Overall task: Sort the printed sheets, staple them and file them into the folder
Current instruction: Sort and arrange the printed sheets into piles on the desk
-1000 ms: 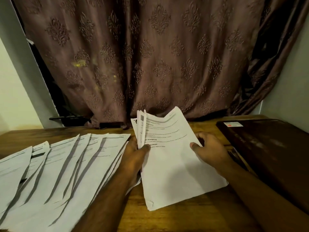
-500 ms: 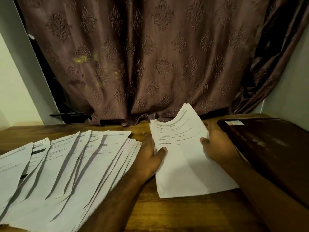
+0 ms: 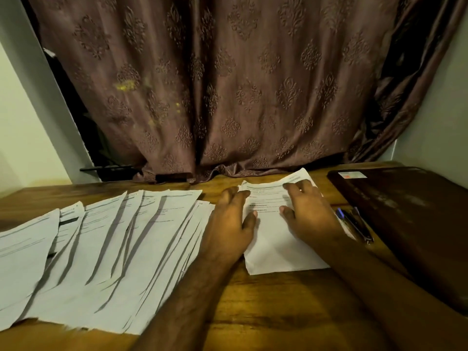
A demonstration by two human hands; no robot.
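My left hand [image 3: 229,224] lies palm down, fingers spread and nearly straight, thumb angled inward toward my right. My right hand [image 3: 310,214] lies flat just beside it, fingers extended forward, thumb pointing left. Both forearms reach in from below.

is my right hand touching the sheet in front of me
Touching. The head view shows the right hand lying flat on the printed sheet, its fingers spread across the upper part with no gap.
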